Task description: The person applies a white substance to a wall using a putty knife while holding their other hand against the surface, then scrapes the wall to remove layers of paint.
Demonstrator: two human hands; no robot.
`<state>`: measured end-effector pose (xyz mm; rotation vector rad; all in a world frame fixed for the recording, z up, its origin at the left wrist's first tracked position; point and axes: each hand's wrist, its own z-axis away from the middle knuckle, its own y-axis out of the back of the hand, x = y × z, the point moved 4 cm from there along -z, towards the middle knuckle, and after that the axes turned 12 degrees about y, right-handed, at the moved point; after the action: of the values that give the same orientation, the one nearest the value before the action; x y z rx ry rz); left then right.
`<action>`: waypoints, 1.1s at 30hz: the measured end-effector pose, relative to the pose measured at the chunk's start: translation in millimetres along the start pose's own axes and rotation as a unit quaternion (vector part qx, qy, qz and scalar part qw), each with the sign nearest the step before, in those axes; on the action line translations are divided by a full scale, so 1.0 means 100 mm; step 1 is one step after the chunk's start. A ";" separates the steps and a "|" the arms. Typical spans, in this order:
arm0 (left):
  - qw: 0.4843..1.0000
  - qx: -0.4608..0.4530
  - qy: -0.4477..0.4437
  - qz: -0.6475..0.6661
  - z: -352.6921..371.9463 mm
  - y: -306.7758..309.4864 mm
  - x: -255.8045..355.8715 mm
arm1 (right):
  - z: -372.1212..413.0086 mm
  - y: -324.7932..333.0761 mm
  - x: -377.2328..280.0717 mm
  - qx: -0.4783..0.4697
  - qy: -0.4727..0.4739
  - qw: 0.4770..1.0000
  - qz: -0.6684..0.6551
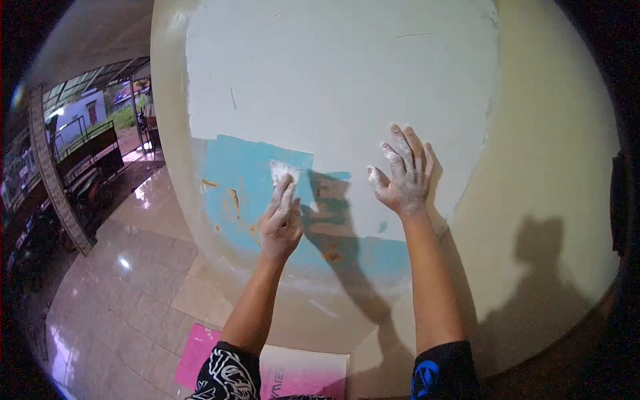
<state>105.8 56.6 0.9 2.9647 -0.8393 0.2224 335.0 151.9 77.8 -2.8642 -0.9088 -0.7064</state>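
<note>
My left hand [281, 223] is closed on a small flat scraper [283, 171], its fingers pressed along it toward the wall. The scraper's face is smeared with white putty and overlaps the upper part of a turquoise patch [230, 163] with brown, flaking spots. My right hand [404, 175] rests on the wall with its fingers spread, over the white putty coat [340, 80]. White dust covers the fingers of both hands. Around the white and turquoise areas the wall [553, 133] is pale cream.
A pink and white box or board [307, 375] lies on the tiled floor [143, 253] below the wall. At the left a post [60, 180] and a dark gate [90, 157] stand by an open doorway. My shadow falls on the wall at the right.
</note>
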 end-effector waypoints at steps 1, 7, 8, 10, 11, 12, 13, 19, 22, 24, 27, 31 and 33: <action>0.996 0.000 0.077 0.047 0.05 0.05 -0.02 | -0.01 0.01 0.00 -0.002 0.007 1.000 -0.002; 0.872 0.044 0.290 0.392 0.17 0.13 0.08 | 0.02 0.25 -0.54 -0.022 -0.135 0.987 -0.079; 0.852 0.031 0.334 0.403 0.19 0.13 0.14 | 0.14 0.24 -0.78 -0.022 -0.178 0.963 -0.199; 0.816 0.000 0.387 0.431 0.19 0.11 0.33 | 0.39 0.28 -1.27 -0.065 -0.270 0.868 -0.412; 0.775 -0.029 0.426 0.466 0.26 0.04 0.34 | 0.50 0.30 -1.50 -0.107 -0.320 0.797 -0.501; 0.731 -0.059 0.461 0.500 0.32 -0.03 0.36 | 0.52 0.34 -1.65 -0.105 -0.318 0.799 -0.500; 0.698 -0.082 0.494 0.511 0.30 -0.03 0.46 | 0.55 0.39 -1.76 -0.050 -0.339 0.778 -0.526; 0.717 -0.181 0.476 0.475 0.32 -0.09 0.65 | 0.70 0.61 -1.71 -0.034 -0.263 0.830 -0.491; 0.912 -0.184 0.211 0.299 -0.03 -0.01 0.44 | 0.64 0.80 -1.50 -0.097 -0.252 0.868 -0.416; 0.983 -0.165 0.076 0.004 -0.34 0.16 0.18 | 0.84 0.74 -1.32 -0.124 -0.440 0.767 -0.450; 0.945 -0.164 0.095 -0.265 -0.63 0.33 -0.20 | 0.92 0.71 -1.13 -0.152 -0.318 0.891 -0.285; 0.897 -0.274 0.106 -0.330 -0.67 0.36 -0.46 | 1.43 0.36 -1.06 -0.274 -0.310 0.892 -0.184; 0.882 -0.302 0.125 -0.341 -0.58 0.35 -0.42 | 1.59 0.20 -1.01 -0.249 -0.230 0.929 -0.146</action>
<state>44.6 54.1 51.7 2.3626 0.1763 0.2359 338.2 111.3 -107.3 -3.4754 -1.4155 -0.3028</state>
